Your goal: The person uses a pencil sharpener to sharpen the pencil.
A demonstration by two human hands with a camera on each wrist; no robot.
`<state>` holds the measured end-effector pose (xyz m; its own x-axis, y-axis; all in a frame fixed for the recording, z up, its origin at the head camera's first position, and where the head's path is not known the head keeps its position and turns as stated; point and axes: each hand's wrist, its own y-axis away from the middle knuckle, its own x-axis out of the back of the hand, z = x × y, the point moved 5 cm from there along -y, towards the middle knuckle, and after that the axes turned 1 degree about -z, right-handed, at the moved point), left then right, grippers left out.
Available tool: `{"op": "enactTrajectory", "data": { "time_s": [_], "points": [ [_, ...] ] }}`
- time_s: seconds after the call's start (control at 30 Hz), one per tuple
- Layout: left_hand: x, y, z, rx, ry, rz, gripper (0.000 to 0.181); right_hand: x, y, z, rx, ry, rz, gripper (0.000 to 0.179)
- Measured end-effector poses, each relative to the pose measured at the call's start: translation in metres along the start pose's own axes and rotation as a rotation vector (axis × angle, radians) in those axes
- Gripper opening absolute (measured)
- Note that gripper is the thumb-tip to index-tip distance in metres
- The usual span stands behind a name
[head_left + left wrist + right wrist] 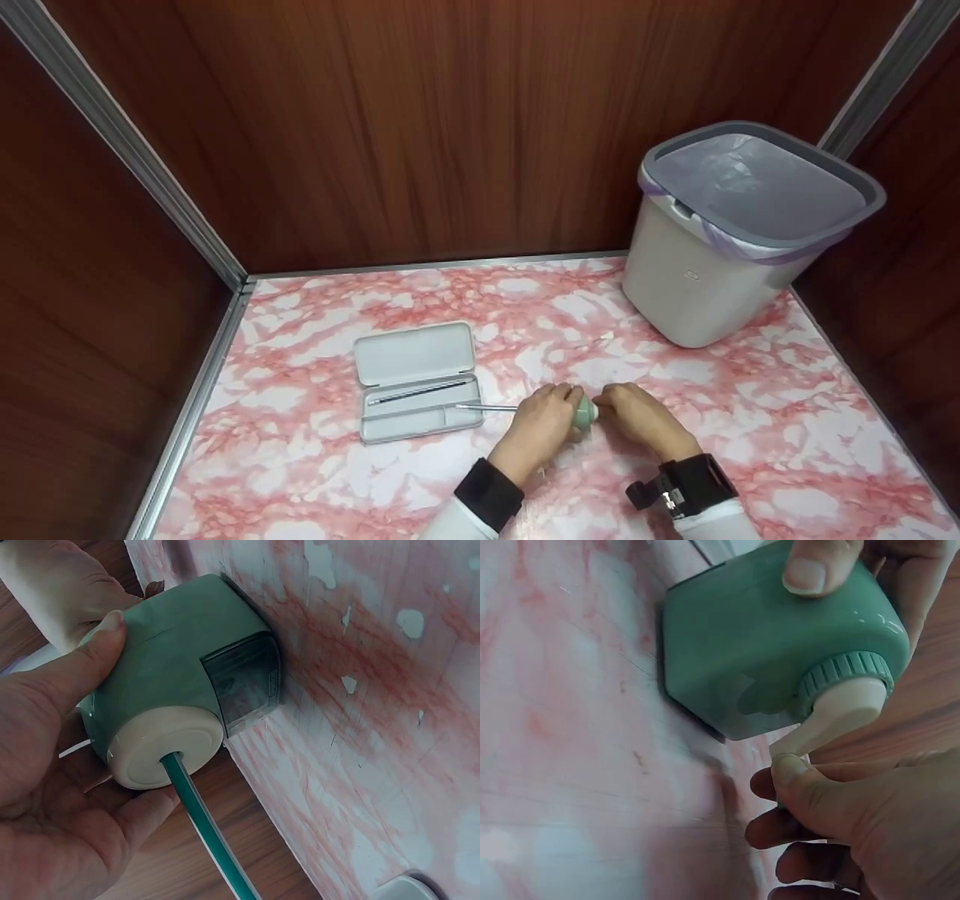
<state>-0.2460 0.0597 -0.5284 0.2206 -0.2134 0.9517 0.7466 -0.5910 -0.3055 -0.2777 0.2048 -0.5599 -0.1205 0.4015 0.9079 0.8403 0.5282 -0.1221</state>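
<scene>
A green desktop pencil sharpener [161, 645] stands on the pink marbled tabletop. My left hand [541, 421] grips its body, with the thumb laid over the top in the left wrist view. From the cream front ring a green pencil [204, 825] sticks out, pointing left toward the case. On the opposite side is the sharpener's cream crank handle [836, 716]. Thumb and fingers of my right hand [643, 421] pinch the end of that crank. A dark see-through shavings drawer [244, 682] shows below the body.
An open grey pencil case [415, 354] lies to the left, holding one dark pencil [420, 392]. At the back right stands a lined wastebasket [682, 292]. Wooden panels [420, 135] enclose the table at the back and sides.
</scene>
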Motion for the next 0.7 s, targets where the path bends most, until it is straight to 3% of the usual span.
{"op": "enactTrajectory", "data": {
  "time_s": [0.23,0.5,0.7],
  "points": [
    [0.0,0.002,0.001,0.018,-0.013,0.001,0.061,-0.004,0.008,-0.014,0.023,-0.022,0.018,0.016],
    [-0.001,0.002,0.003,0.043,-0.042,0.012,0.062,-0.007,0.025,-0.031,0.066,0.104,0.032,0.019],
    [0.002,0.001,0.004,0.045,-0.088,0.042,0.063,-0.005,0.035,-0.04,0.1,0.134,0.068,0.018]
  ]
}}
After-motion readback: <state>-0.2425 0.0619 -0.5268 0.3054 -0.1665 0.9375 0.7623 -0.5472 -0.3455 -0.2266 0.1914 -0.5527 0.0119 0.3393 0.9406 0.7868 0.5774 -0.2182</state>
